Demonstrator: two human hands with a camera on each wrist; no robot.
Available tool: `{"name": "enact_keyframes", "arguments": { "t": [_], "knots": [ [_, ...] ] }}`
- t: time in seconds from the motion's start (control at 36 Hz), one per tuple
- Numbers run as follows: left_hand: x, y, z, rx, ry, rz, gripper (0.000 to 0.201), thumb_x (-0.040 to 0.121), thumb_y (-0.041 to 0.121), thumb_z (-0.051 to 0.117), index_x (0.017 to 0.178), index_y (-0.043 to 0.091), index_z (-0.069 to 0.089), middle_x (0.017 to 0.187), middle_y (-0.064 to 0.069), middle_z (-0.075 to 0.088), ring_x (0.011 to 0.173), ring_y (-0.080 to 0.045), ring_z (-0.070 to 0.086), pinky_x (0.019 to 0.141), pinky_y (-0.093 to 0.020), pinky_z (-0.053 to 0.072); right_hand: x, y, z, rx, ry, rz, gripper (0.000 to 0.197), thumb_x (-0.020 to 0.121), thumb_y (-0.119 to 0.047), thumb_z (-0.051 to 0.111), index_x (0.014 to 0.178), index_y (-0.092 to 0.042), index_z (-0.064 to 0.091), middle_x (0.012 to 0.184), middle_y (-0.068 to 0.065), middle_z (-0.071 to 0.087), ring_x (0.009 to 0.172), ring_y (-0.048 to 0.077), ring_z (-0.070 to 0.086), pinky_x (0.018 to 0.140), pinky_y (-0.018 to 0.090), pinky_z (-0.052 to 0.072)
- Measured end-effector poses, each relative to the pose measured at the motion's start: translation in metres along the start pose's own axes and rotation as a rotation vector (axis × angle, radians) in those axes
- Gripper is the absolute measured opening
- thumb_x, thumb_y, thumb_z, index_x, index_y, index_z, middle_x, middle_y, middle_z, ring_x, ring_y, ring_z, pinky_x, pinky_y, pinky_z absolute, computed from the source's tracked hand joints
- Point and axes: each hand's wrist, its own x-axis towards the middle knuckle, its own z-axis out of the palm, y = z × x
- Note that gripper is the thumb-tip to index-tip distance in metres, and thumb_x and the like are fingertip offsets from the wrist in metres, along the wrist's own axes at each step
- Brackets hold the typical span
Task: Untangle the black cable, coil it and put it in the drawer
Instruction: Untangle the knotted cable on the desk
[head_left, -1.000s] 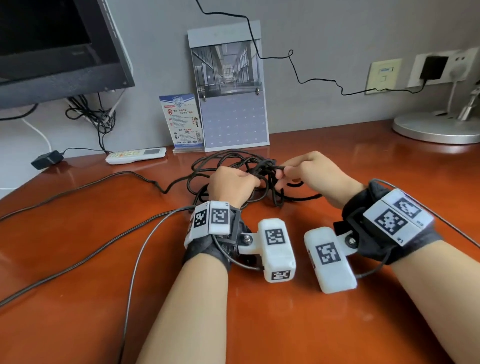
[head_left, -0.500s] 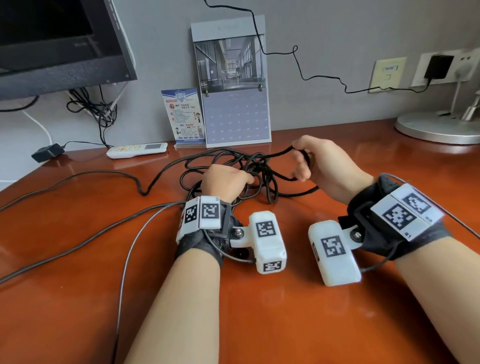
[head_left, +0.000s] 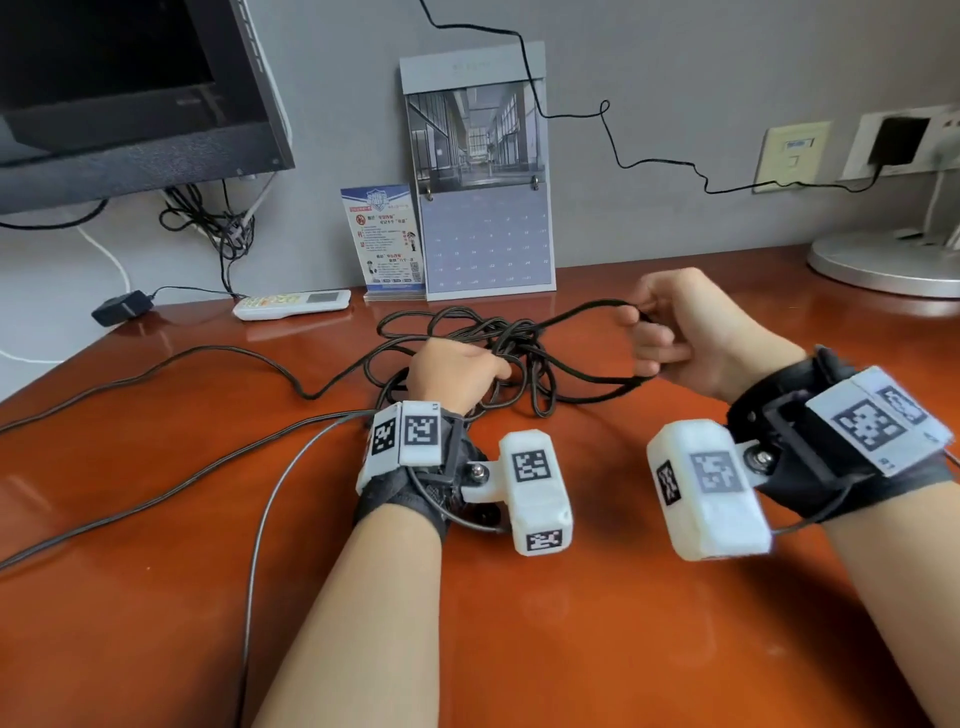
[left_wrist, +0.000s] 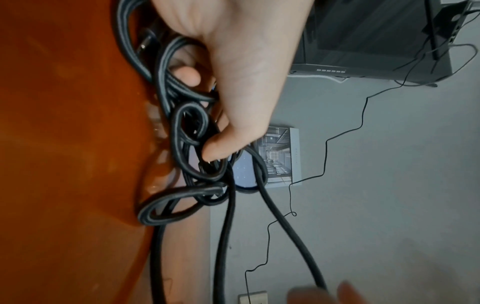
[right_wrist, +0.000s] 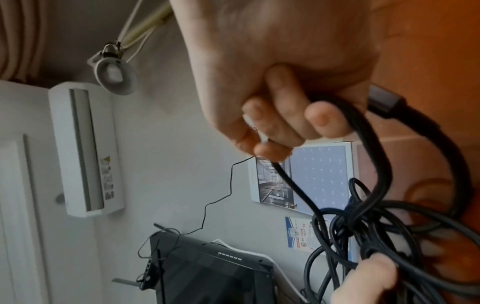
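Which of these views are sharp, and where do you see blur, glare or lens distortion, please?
Head view: mostly sharp; soft glare on the desk; wide-angle bending leans the monitor outward. Left wrist view: the left hand and black cable are fairly clear, while fingertips at the bottom edge are smeared. Right wrist view: the right hand is soft; the background looks hazy and tilted.
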Motion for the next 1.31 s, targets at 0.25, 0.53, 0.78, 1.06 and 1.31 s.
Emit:
{"name": "enact_keyframes", "arguments": {
  "t": [0.25, 0.53, 0.78, 1.06, 1.31],
  "knots": [
    [0.0, -0.001, 0.0, 0.009, 0.031, -0.01, 0.013, 0.07, 0.02, 0.076, 0.073, 0.008, 0.072, 0.064, -0.002, 0.06, 0.064, -0.017, 0.052, 0.069, -0.033, 0.049, 0.004, 0.003, -0.005, -0.017, 0.06, -0.057, 0.028, 0.098, -0.018, 0.037, 0.086, -0.005, 0.059, 0.036, -0.007, 0.029, 0.031, 0.009, 0.018, 0.047, 0.024, 0.032],
    [0.004, -0.006, -0.003, 0.006, 0.08, -0.041, 0.011, 0.075, 0.02, 0.075, 0.085, 0.016, 0.073, 0.068, 0.006, 0.061, 0.074, -0.016, 0.058, 0.066, -0.023, 0.045, 0.005, 0.003, -0.023, 0.197, 0.066, 0.004, 0.047, 0.095, -0.043, 0.042, 0.062, -0.013, 0.057, 0.03, -0.008, 0.015, 0.025, 0.007, 0.013, 0.039, 0.016, 0.037],
    [0.007, -0.009, -0.005, 0.023, 0.134, -0.054, 0.01, 0.075, 0.022, 0.074, 0.067, 0.022, 0.067, 0.074, 0.003, 0.064, 0.072, -0.015, 0.055, 0.054, -0.017, 0.035, 0.006, -0.002, -0.033, 0.543, 0.254, -0.245, 0.017, 0.081, -0.014, 0.041, 0.066, -0.017, 0.047, 0.043, -0.009, 0.035, 0.036, 0.009, 0.026, 0.049, 0.02, 0.033],
    [0.009, -0.012, -0.007, 0.026, 0.139, -0.055, 0.019, 0.076, 0.021, 0.073, 0.061, 0.024, 0.061, 0.063, 0.012, 0.054, 0.07, -0.013, 0.05, 0.056, -0.017, 0.035, 0.009, 0.005, -0.045, 0.163, 0.056, -0.057, 0.041, 0.098, -0.035, 0.04, 0.078, -0.008, 0.064, 0.032, -0.008, 0.02, 0.029, 0.006, 0.017, 0.037, 0.016, 0.025],
    [0.009, -0.019, -0.017, 0.032, 0.246, -0.115, 0.013, 0.073, 0.024, 0.075, 0.066, 0.016, 0.067, 0.071, 0.001, 0.064, 0.075, -0.021, 0.06, 0.058, -0.023, 0.038, 0.027, 0.03, -0.067, 0.418, 0.556, -0.024, 0.035, 0.1, -0.009, 0.026, 0.07, -0.015, 0.043, 0.059, -0.003, 0.051, 0.051, 0.009, 0.037, 0.053, 0.022, 0.037]
  ]
}}
